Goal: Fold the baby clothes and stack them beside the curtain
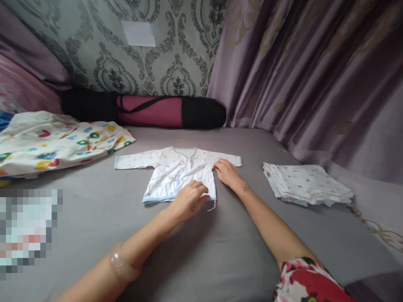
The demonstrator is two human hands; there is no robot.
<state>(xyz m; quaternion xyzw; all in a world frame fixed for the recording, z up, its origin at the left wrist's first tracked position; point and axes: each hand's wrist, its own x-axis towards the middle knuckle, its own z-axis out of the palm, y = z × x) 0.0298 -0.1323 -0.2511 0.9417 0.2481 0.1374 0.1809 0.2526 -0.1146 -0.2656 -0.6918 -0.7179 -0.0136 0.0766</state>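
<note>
A white baby shirt (pixel 166 176) with light blue trim lies spread out on the grey bed sheet (pixel 103 218), both long sleeves stretched sideways. Thin ties show on its front, and one hangs past the lower right hem. My left hand (pixel 191 196) is over the lower right front, its fingers loosely bent and the thumb apart from them. At the right underarm, below the sleeve, my right hand (pixel 227 173) has its fingers curled in and its fingertips pinched at the shirt's side edge. The cloth between those fingertips is mostly hidden.
A folded stack of white printed clothes (pixel 310 182) lies to the right. At the left is a cream cloth with colourful letters (pixel 63 140). A long black and maroon bag (pixel 151 111) rests along the wall, and purple curtains (pixel 299 63) hang at the right.
</note>
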